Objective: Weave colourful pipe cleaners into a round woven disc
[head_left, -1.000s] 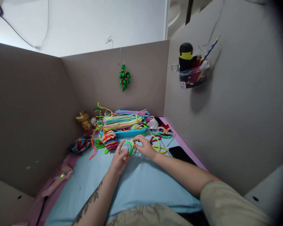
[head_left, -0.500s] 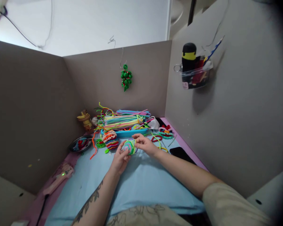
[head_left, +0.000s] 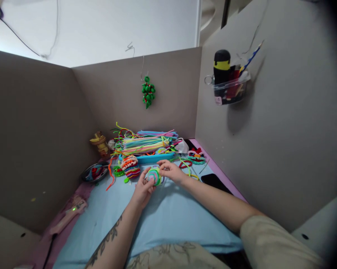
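Between my hands is a round coil of pipe cleaners (head_left: 155, 175) in pastel green, pink, yellow and purple, held above the blue cloth (head_left: 168, 213). My left hand (head_left: 143, 186) grips it from the left, thumb across its front. At its upper right edge, the fingers of my right hand (head_left: 170, 170) are pinched together on its rim; whether a loose strand is between them is too small to tell. Just left of it on the cloth sits a striped pipe-cleaner piece (head_left: 130, 166) in orange, pink and several other colours.
Behind lies a pile of pipe cleaners (head_left: 146, 144) on a blue tray (head_left: 154, 158). A dark bowl (head_left: 86, 175) and a pink glue gun (head_left: 69, 216) are at left; a black phone (head_left: 215, 182) is at right. Grey panels enclose three sides. A clear bin (head_left: 230, 93) hangs at right.
The coil has turned slightly, its face now more toward me. Both hands keep nearly the same places and grips. The whole view has shifted a little.
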### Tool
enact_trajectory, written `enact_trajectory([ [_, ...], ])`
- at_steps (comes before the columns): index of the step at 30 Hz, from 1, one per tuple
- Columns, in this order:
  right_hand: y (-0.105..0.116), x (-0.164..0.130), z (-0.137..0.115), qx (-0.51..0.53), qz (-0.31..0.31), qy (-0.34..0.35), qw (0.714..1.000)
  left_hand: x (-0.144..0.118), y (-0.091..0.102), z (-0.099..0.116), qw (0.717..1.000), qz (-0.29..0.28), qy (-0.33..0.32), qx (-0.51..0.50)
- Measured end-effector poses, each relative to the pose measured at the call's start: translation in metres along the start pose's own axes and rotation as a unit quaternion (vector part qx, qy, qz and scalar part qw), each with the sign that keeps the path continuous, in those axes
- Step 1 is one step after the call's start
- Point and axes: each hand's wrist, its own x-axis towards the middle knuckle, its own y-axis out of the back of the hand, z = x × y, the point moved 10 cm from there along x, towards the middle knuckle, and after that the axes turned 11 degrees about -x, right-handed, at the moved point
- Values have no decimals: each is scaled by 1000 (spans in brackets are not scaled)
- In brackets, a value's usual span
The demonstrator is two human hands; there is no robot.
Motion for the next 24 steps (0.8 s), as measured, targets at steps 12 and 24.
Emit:
enact_trajectory([
  [12, 0, 1, 5, 47, 23, 5, 999, -3, -6, -1, 1000, -21, 8, -14],
  [24, 9, 1, -14, -78, 15, 39, 996, -2, -6, -10, 995, -74, 51, -43],
])
